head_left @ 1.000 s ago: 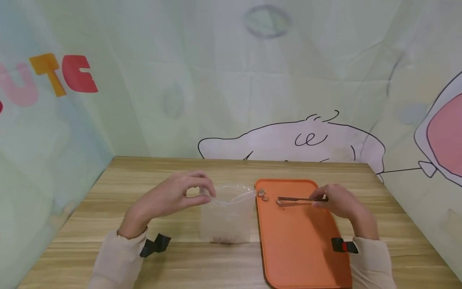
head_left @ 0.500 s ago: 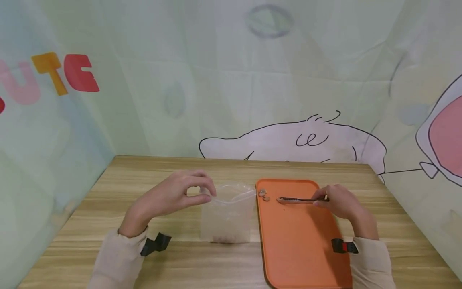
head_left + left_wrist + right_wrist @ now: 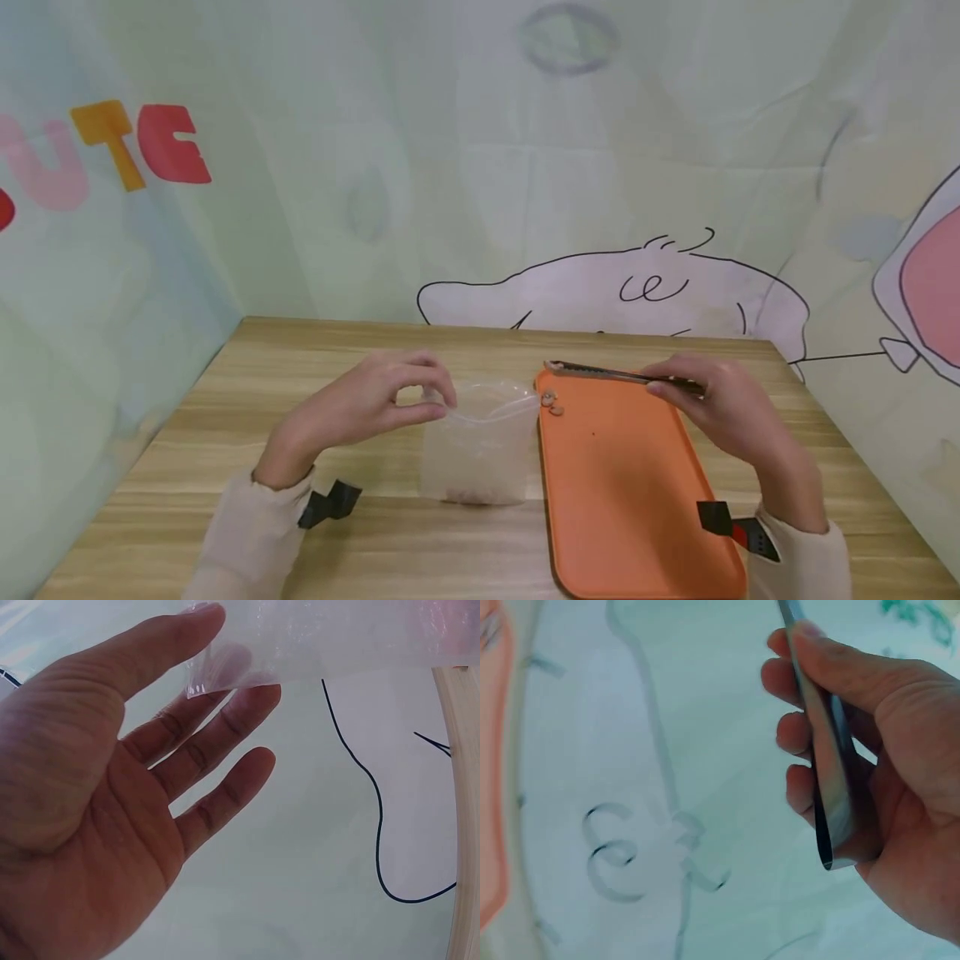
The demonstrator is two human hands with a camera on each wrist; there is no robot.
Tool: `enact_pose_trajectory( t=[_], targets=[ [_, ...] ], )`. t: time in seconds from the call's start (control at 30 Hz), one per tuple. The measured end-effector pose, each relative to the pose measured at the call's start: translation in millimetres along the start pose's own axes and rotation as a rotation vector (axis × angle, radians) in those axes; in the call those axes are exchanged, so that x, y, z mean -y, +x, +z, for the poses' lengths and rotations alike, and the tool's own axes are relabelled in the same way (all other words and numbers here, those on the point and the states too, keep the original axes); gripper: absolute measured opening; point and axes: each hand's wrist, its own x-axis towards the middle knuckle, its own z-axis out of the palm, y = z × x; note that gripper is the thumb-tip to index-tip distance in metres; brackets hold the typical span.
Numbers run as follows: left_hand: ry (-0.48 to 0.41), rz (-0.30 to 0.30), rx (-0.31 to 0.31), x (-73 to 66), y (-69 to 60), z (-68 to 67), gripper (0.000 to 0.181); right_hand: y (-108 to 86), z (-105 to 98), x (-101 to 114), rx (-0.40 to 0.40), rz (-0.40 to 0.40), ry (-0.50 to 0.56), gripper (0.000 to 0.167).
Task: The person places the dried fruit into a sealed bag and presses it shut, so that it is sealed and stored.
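My left hand (image 3: pixel 375 400) pinches the upper left corner of a clear zip bag (image 3: pixel 476 458), whose mouth gapes. In the left wrist view thumb and fingers meet on the film (image 3: pixel 315 637). Small reddish-brown pieces lie at the bag's bottom. Metal tongs (image 3: pixel 607 372) are gripped in my right hand (image 3: pixel 720 400), raised above the far end of an orange tray (image 3: pixel 622 500). A small brown piece (image 3: pixel 553 365) sits between the tong tips. The right wrist view shows the bent end of the tongs (image 3: pixel 840 802) against the palm; their tips are outside that view.
A few more brown pieces (image 3: pixel 551 402) lie in the tray's far left corner, close to the bag. A dark speck (image 3: pixel 593 433) is on the tray. The wooden table (image 3: pixel 360 550) ends at a printed cloth backdrop (image 3: pixel 450 208).
The tongs closed on a brown piece on the tray, then rose from it and moved away toward the tray's far edge. My left hand and the bag have stayed nearly still.
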Motion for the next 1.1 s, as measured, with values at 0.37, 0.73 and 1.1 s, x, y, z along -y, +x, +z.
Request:
enact_pose_trajectory(
  t=[0.37, 0.73, 1.1],
  targets=[
    [-0.001, 0.027, 0.004, -0.2, 3.0, 1.8, 0.003, 12.3, 11, 28, -0.041, -0.156, 0.011, 0.025],
    [0.001, -0.013, 0.0, -0.4, -0.3, -1.5, 0.006, 3.1, 25, -27, 0.156, 0.117, -0.079, 0.014],
    [0.015, -0.052, -0.016, -1.6, -0.5, -3.1, 0.01, -3.6, 64, -59, 0.393, 0.241, -0.013, 0.009]
  ],
)
